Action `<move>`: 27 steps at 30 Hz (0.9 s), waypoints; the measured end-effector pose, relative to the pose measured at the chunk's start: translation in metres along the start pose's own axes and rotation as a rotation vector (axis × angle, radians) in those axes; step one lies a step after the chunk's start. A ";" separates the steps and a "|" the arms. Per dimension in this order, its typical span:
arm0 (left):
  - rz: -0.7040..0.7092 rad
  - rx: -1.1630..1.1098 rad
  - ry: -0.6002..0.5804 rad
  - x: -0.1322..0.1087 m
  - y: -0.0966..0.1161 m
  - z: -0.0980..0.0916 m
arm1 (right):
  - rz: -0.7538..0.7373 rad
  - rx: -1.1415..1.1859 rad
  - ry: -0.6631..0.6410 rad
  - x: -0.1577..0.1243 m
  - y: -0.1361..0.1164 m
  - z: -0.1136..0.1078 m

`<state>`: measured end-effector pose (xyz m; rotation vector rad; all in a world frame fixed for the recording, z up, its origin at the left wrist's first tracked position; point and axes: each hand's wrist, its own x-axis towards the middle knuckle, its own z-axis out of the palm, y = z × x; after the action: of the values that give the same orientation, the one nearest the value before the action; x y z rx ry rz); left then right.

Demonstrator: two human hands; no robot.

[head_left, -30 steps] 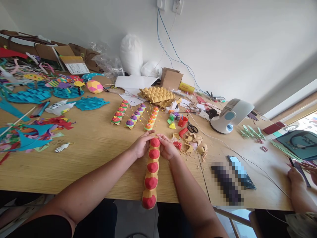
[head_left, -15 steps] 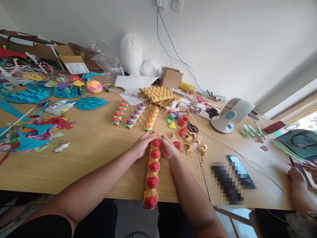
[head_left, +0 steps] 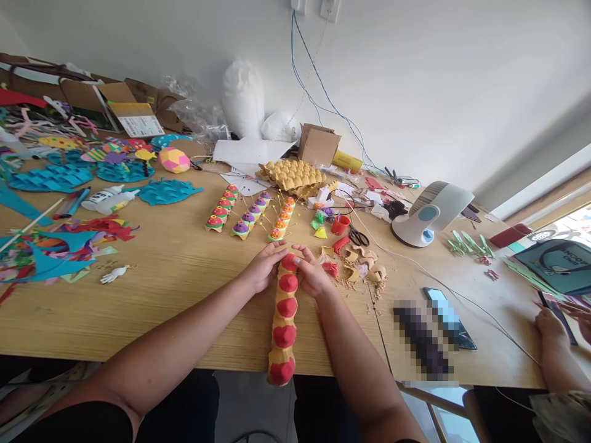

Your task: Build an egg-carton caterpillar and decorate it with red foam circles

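Note:
A long strip of egg carton [head_left: 285, 307] with several red-topped bumps points away from me, its near end sticking out past the table edge. My left hand [head_left: 266, 268] is closed on the left side of its far end. On the other side, my right hand [head_left: 311, 271] grips the same end, thumb against the last red bump. Beyond my hands stand three decorated egg-carton strips: a red and green one [head_left: 222, 209], a purple one [head_left: 252, 215] and an orange one [head_left: 282, 218], the latter two with pins sticking out.
Torn carton scraps [head_left: 355, 264], black scissors [head_left: 358, 235] and a red pot of clay [head_left: 340, 224] lie right of my hands. A white fan [head_left: 427, 215] stands farther right, near a phone [head_left: 450, 319]. Another person's hand [head_left: 551, 326] holds a phone at the right edge. Blue paper pieces [head_left: 60, 252] fill the left.
The fingers of my right hand have lifted and spread a little at the strip's far end. The strip has shifted very slightly; otherwise things look the same.

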<state>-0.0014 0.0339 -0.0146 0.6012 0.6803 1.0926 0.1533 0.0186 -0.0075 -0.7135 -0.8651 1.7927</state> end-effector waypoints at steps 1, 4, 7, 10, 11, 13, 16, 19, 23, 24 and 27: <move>0.001 0.005 0.003 0.000 -0.001 0.000 | -0.003 -0.017 -0.003 0.000 0.000 0.000; 0.000 0.000 0.015 0.001 -0.002 0.000 | -0.016 -0.043 0.027 0.001 0.002 0.000; 0.033 -0.011 0.000 0.000 -0.001 0.002 | -0.016 -0.027 0.076 0.002 0.002 0.000; 0.075 0.038 -0.056 -0.001 0.002 0.003 | -0.032 -0.036 0.111 0.003 -0.002 -0.002; 0.078 0.062 -0.077 -0.002 0.003 0.003 | -0.040 -0.045 0.116 0.003 -0.004 -0.002; 0.071 0.092 -0.103 -0.002 0.005 0.002 | -0.052 -0.066 0.120 0.003 -0.007 -0.005; 0.050 0.085 -0.106 -0.001 0.006 0.000 | -0.076 -0.122 0.114 0.003 -0.011 -0.009; 0.024 0.027 -0.113 0.001 0.006 -0.003 | -0.077 -0.232 0.076 0.002 -0.015 -0.013; -0.014 -0.066 -0.115 0.005 0.008 -0.006 | -0.100 -0.344 -0.004 -0.001 -0.021 -0.019; -0.014 -0.083 -0.117 0.005 0.008 -0.007 | -0.113 -0.361 -0.024 -0.001 -0.022 -0.020; -0.003 -0.115 -0.129 0.004 0.008 -0.008 | -0.141 -0.408 -0.068 -0.001 -0.024 -0.020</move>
<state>-0.0109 0.0414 -0.0143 0.5661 0.5028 1.0724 0.1820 0.0289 0.0003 -0.8290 -1.3154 1.5371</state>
